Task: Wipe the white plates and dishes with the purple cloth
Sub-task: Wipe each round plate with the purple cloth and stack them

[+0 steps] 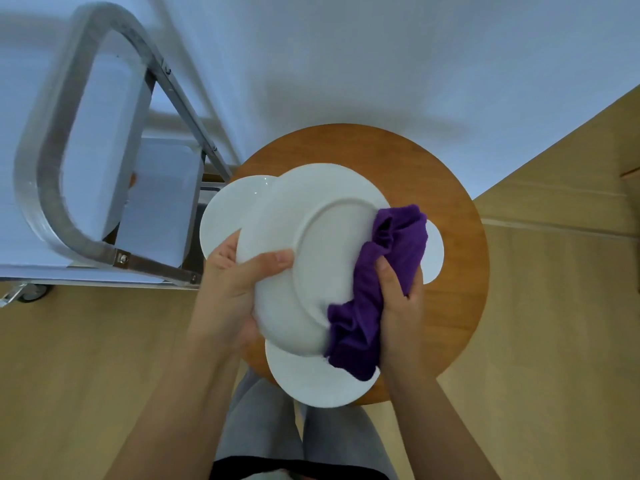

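A large white plate [311, 237] is held tilted above a round wooden table [433, 174]. My left hand [239, 282] grips its left rim, thumb on the upper face and fingers underneath. My right hand [401, 299] grips the bunched purple cloth [374, 292], which lies against the plate's right edge. Three more white plates lie on the table below: one at the left [228, 209], one at the front [311, 379], and one at the right [434, 251], mostly hidden by the cloth.
A metal trolley [69, 188] with a curved silver handle and white trays stands to the left, close to the table. A white wall runs behind. The floor [554, 306] is light wood. My grey-trousered legs [270, 427] are right under the table's front edge.
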Tool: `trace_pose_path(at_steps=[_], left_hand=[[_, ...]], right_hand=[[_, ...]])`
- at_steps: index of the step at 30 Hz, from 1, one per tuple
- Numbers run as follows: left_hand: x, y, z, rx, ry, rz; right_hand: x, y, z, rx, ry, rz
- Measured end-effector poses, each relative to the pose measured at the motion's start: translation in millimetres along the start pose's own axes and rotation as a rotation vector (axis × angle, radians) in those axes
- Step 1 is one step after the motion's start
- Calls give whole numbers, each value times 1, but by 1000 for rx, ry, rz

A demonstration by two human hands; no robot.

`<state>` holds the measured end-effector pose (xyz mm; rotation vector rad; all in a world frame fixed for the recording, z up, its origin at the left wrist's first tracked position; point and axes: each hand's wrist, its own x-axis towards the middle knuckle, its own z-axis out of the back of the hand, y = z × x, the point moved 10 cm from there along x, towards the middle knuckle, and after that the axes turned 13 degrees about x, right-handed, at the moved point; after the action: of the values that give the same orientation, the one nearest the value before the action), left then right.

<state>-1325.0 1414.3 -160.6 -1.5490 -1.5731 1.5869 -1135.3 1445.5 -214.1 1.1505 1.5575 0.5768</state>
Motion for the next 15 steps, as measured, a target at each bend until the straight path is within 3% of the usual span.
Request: trace_pose_path(at_steps=[3, 5, 8, 10, 12, 15], left_hand=[[-3, 9, -4, -14, -111, 2], [-7, 8, -9, 59, -83, -9], [-18, 4, -27, -48, 262, 100], [-20, 7, -25, -166, 345, 269], [-14, 19, -8, -126, 215, 380], [-11, 28, 1, -41, 96, 409]], right_hand=[[-9, -23, -1, 127, -69, -128], [-6, -25, -3, 216, -36, -208], [9, -7, 4, 224, 100, -207], [15, 7, 8, 128, 186, -184], [18, 12, 8, 4, 231, -179], [19, 9, 9, -88, 197, -176]])
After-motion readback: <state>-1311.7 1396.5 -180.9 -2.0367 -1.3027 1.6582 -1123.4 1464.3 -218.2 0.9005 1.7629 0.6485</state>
